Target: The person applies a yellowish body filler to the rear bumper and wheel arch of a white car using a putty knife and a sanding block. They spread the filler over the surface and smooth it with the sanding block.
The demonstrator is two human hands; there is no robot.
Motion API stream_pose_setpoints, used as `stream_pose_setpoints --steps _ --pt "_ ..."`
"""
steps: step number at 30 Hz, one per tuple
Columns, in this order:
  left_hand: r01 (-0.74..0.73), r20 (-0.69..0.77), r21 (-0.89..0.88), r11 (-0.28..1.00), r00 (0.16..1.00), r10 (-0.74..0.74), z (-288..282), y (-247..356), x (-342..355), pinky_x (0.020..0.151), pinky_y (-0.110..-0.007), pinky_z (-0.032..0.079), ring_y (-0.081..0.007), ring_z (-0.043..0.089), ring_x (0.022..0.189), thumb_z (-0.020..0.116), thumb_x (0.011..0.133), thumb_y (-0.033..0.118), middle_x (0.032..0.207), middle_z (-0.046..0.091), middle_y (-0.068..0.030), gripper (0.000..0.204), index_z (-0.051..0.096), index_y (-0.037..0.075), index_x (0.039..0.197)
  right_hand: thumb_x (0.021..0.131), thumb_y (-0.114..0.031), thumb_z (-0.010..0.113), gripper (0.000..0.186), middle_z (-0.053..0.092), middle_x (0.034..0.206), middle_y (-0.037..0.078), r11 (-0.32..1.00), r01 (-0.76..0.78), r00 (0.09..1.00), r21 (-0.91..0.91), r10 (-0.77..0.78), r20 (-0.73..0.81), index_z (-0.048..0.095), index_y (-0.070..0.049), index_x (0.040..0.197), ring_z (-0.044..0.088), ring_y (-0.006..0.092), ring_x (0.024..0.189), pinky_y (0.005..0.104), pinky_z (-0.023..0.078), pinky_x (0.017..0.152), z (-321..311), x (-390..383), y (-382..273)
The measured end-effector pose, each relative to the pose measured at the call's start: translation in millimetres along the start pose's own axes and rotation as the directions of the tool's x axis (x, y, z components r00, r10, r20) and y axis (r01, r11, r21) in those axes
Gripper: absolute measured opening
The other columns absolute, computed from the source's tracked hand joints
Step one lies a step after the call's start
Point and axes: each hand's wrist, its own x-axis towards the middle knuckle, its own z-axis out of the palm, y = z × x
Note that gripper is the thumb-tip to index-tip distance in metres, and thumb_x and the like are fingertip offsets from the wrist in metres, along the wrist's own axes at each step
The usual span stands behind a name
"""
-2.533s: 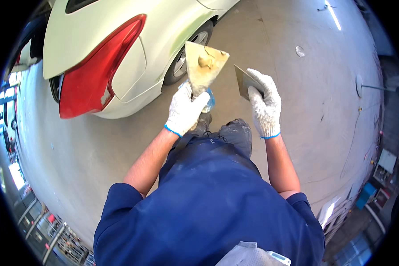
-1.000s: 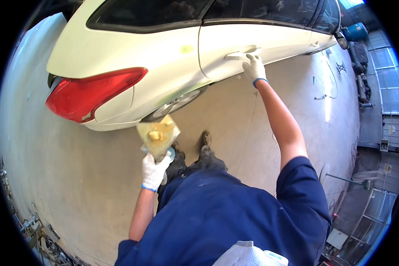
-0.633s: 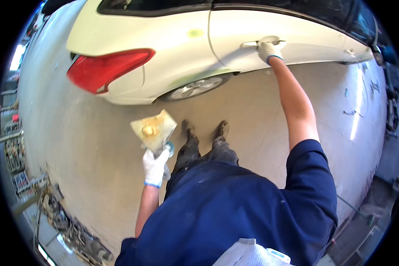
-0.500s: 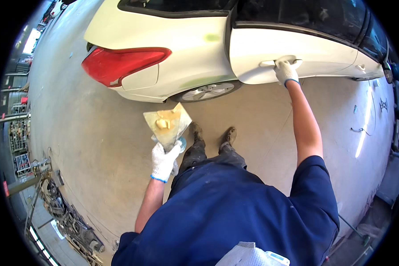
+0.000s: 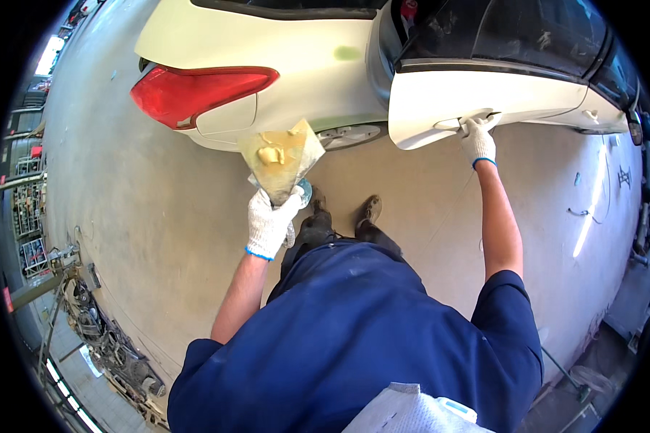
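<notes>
My gloved left hand (image 5: pixel 271 224) is closed on the handle of a wide, flat scraper (image 5: pixel 296 173) bearing a lump of yellow putty (image 5: pixel 271 155). A round teal item (image 5: pixel 305 193) shows behind its fingers. My gloved right hand (image 5: pixel 478 144) grips the handle (image 5: pixel 449 124) of the white car's rear door (image 5: pixel 419 97), which stands partly open. On the bodywork (image 5: pixel 296 50) to its left is a pale green patch (image 5: pixel 347 53). The red tail light (image 5: pixel 180 94) and part of the rear wheel (image 5: pixel 347 136) sit above and beside the scraper.
My boots (image 5: pixel 369 210) stand on the concrete floor (image 5: pixel 152 216), just short of the car. Metal racks (image 5: pixel 29 216) and a pile of parts (image 5: pixel 94 325) line the left side. Cables and small items (image 5: pixel 623 177) lie on the floor at the right, beside a reflected light strip.
I have turned to face the car. My right hand, earlier holding a metal spreader, moved onto the handle, and the door has swung outward. My left hand rose slightly.
</notes>
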Motion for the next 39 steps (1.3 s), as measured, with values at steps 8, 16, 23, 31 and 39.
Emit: stream_pose_setpoints --steps 8,16,23,31,39 --pt "-0.026 0.107 0.049 0.998 0.994 0.021 20.6 11.8 23.5 0.081 -0.029 0.058 -0.0097 0.073 0.087 0.080 0.092 0.011 0.099 0.079 -0.0051 0.026 0.074 0.000 0.114 0.088 -0.013 0.065 0.018 0.065 0.116 0.014 0.998 0.027 0.999 0.050 -0.025 -0.040 0.069 -0.010 0.106 0.066 0.0408 0.105 0.0483 0.056 0.090 -1.5 -82.8 61.9" --pt "-0.001 0.163 -0.168 0.986 0.986 0.029 41.0 15.6 40.5 0.081 -0.027 0.058 -0.0086 0.071 0.088 0.077 0.093 0.003 0.102 0.076 -0.0033 0.026 0.071 0.000 0.118 0.089 -0.010 0.065 0.047 0.070 0.127 0.016 0.765 -0.626 0.726 0.152 0.643 -0.243 0.069 -0.008 0.135 0.064 0.0315 0.122 0.0395 0.050 0.104 63.6 -259.4 156.4" --pt "-0.021 0.165 -0.076 0.997 0.986 0.034 61.3 12.7 52.1 0.078 -0.027 0.057 -0.0087 0.069 0.085 0.077 0.093 0.003 0.100 0.075 -0.0042 0.027 0.070 -0.002 0.119 0.102 -0.031 0.060 0.046 0.066 0.136 0.025 0.717 -0.339 0.833 0.609 -0.073 0.549 0.066 0.002 0.133 0.064 0.0376 0.127 0.0421 0.049 0.107 63.7 -217.0 -104.2" --pt "-0.202 0.219 0.321 0.925 0.966 0.135 74.9 22.3 38.5 0.082 -0.032 0.057 -0.0099 0.071 0.090 0.082 0.089 0.017 0.099 0.081 -0.0078 0.027 0.076 0.000 0.109 0.103 -0.015 0.064 0.045 0.065 0.134 0.006 -0.628 -0.368 0.926 0.686 -0.178 0.333 0.054 -0.002 0.145 0.063 0.0173 0.117 0.0344 0.052 0.102 5.3 -100.2 -255.6" --pt "-0.144 -0.005 0.351 0.925 0.988 0.155 53.1 39.9 36.1 0.075 -0.029 0.056 -0.0085 0.066 0.083 0.073 0.095 0.006 0.097 0.073 -0.0022 0.026 0.068 0.001 0.120 0.090 0.008 0.060 0.037 0.066 0.108 0.009 0.546 0.560 0.799 0.623 -0.155 -0.581 0.071 -0.003 0.124 0.063 0.0246 0.098 0.0349 0.052 0.090 -47.1 -100.6 -234.8"
